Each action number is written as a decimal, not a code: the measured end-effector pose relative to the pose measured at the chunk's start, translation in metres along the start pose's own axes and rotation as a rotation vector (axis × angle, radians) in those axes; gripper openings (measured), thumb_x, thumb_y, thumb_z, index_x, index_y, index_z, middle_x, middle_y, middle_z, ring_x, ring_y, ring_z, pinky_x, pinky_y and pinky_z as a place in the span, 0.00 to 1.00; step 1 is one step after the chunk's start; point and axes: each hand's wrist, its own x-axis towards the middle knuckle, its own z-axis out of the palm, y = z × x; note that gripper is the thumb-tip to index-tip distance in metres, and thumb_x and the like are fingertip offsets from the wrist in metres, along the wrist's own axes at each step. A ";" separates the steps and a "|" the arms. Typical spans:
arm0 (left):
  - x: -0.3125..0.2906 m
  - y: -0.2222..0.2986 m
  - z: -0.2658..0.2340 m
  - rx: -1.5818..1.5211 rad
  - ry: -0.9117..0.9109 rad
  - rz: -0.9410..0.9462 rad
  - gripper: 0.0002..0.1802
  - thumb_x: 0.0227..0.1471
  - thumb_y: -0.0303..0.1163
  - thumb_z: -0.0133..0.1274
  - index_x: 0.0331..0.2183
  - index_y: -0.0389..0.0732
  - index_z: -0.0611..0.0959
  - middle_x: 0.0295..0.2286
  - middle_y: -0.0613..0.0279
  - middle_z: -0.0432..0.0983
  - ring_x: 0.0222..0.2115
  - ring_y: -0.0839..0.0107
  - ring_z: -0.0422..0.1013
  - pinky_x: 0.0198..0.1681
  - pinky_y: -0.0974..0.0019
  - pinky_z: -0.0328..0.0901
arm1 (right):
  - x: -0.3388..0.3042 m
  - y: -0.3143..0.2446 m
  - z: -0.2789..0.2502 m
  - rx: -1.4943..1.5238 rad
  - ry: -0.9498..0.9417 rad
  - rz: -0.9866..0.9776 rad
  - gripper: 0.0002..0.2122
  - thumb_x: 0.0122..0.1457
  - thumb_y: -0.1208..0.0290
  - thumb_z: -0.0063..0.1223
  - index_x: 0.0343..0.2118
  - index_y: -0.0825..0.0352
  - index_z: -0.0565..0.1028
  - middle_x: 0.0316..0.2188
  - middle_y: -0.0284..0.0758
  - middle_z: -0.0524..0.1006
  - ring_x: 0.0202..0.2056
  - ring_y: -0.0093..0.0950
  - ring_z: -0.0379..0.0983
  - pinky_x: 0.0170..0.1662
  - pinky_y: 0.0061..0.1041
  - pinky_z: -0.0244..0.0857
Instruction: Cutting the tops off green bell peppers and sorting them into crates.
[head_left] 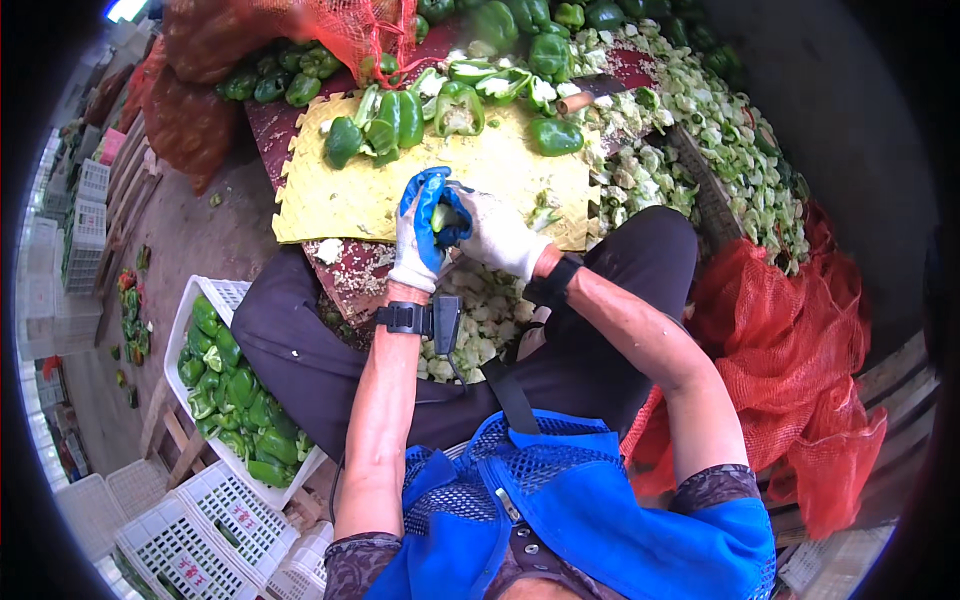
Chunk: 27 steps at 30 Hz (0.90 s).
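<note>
Left hand (424, 220) is gripping one green pepper piece (441, 217) by one yellow mat's (325, 200) near edge; right hand (497, 228) is resting against it, can't tell its grip. Further up, one loose pepper (556, 137) is kinda blocking one brown-handled knife (575, 102).

Peppers (556, 137): grn; mat (330, 205): yel.
Gloves (412, 240) wht & blu; vest (620, 500) blu, mesh patt.; sleeves (715, 487) dk, mottled; pants (300, 350) dk; net (770, 330) red; crate (228, 292) wht; straps (550, 283) blk.

Passable: yellow mat (345, 205), left | obstacles: green peppers (410, 118) beyond; trimmings (645, 185) right
</note>
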 end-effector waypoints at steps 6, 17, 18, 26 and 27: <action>0.017 -0.021 -0.011 -0.334 0.389 0.080 0.10 0.56 0.35 0.54 0.40 0.47 0.77 0.28 0.67 0.74 0.26 0.76 0.72 0.27 0.70 0.71 | 0.004 -0.012 0.000 -0.358 0.278 -0.013 0.21 0.45 0.82 0.50 0.47 0.69 0.67 0.36 0.48 0.73 0.33 0.46 0.73 0.33 0.40 0.68; 0.010 0.007 -0.005 -0.502 -0.045 0.051 0.22 0.65 0.43 0.35 0.56 0.46 0.69 0.45 0.58 0.73 0.40 0.62 0.73 0.42 0.58 0.72 | 0.004 -0.033 -0.065 -0.173 0.232 -0.145 0.18 0.52 0.75 0.61 0.46 0.65 0.72 0.35 0.42 0.73 0.28 0.36 0.73 0.32 0.31 0.68; 0.006 0.011 0.002 -0.504 -0.023 0.020 0.23 0.64 0.45 0.37 0.56 0.44 0.68 0.45 0.60 0.73 0.40 0.67 0.73 0.40 0.61 0.71 | 0.002 -0.044 -0.056 -0.264 0.152 -0.113 0.17 0.52 0.75 0.60 0.46 0.67 0.72 0.35 0.43 0.73 0.28 0.38 0.73 0.32 0.32 0.67; 0.003 0.044 -0.047 0.348 0.350 0.436 0.17 0.59 0.31 0.49 0.49 0.37 0.76 0.46 0.62 0.74 0.45 0.74 0.69 0.50 0.70 0.64 | 0.009 0.016 -0.054 -0.366 0.013 0.070 0.09 0.57 0.73 0.45 0.39 0.64 0.75 0.31 0.43 0.76 0.32 0.39 0.75 0.34 0.35 0.68; -0.004 0.066 -0.057 0.361 0.380 0.440 0.16 0.59 0.28 0.48 0.49 0.37 0.76 0.45 0.63 0.74 0.44 0.75 0.69 0.50 0.71 0.65 | 0.014 0.038 -0.066 -0.473 0.150 0.036 0.11 0.55 0.73 0.48 0.41 0.64 0.74 0.36 0.45 0.75 0.34 0.40 0.75 0.36 0.35 0.69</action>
